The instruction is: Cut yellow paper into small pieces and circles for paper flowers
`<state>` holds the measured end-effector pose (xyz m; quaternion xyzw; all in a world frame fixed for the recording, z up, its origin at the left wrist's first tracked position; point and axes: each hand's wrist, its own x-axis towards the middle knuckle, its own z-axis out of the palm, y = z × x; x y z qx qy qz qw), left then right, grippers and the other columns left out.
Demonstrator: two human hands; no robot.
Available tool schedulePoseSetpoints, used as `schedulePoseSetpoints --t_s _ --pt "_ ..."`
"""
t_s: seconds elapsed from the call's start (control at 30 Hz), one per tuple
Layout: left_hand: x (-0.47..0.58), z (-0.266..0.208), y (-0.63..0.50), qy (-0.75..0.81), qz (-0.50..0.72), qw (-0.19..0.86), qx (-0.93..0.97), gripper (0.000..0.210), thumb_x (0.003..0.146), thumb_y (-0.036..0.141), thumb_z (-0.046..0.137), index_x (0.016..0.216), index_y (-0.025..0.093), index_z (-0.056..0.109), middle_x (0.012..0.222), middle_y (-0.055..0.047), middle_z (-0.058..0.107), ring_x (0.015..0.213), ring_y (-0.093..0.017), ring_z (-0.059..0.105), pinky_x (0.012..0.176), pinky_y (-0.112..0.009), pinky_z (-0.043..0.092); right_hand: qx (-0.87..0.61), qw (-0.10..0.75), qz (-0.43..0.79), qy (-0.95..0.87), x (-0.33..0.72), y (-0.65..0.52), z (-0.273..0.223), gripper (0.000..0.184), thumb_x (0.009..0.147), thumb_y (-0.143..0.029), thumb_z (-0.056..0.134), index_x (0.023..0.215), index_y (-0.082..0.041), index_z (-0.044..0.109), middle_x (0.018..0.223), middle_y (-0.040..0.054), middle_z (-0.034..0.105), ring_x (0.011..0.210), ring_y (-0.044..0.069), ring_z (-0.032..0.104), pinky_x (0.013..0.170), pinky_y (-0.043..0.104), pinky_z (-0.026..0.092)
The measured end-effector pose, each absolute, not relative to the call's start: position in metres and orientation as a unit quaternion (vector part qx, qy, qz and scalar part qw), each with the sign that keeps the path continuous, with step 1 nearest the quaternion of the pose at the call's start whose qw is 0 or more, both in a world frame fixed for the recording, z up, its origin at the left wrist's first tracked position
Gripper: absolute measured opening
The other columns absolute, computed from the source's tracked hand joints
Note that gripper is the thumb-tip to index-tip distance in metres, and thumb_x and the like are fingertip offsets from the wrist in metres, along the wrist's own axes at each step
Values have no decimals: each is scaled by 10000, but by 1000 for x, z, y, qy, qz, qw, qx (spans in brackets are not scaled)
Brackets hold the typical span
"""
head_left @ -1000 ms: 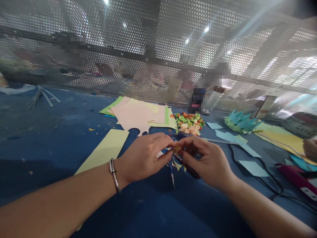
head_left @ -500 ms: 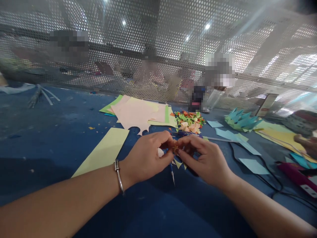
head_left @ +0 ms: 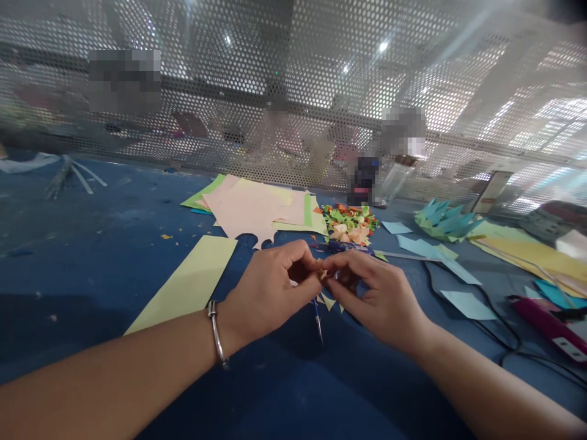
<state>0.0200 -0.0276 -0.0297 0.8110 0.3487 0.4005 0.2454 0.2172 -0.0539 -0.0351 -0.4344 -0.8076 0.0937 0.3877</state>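
Observation:
Between the fingertips of my left hand and my right hand is a small peach-coloured paper piece, pinched from both sides and mostly covered. Both hands are closed in a pinch and held together above the blue table. Below them lies a pen-like tool with a pointed metal tip, its upper part hidden. Small yellow-green paper scraps lie just under my right fingers. Behind the hands rests a dark blue tool, partly hidden. Beyond it is a pile of small folded paper pieces in green, orange and peach.
Cut paper sheets are stacked behind, with a pale yellow strip at the left. Light blue squares, a spiky blue-green paper form, a black cable and a magenta power strip are on the right. A perforated metal screen stands behind.
My hands have shifted very slightly left, and the pinched paper has turned a little between my fingertips. At the far right edge, another person's hand has gone out of view.

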Motion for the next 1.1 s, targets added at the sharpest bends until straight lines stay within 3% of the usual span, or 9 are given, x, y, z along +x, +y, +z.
schedulePoseSetpoints --t_s 0.5,0.77,1.1 --pt "21 -34 -31 353 409 319 778 75 815 168 659 880 201 641 789 32 706 688 -106 666 613 -219 523 -429 383 39 -817 218 -53 -32 118 900 -151 592 973 -200 670 862 20 683 713 123 625 670 238 487" --pt "21 -35 -28 360 406 261 798 24 853 210 622 835 199 634 742 24 693 636 -105 635 561 -229 482 -427 371 43 -824 216 -52 -35 139 912 -150 576 999 -206 669 870 16 679 715 123 625 674 242 487" --pt "16 -31 -26 328 373 203 844 76 792 128 601 831 187 629 717 18 678 625 -117 620 591 -245 477 -424 352 27 -834 217 -52 -35 120 888 -135 572 960 -199 643 827 16 667 705 138 625 644 246 472"
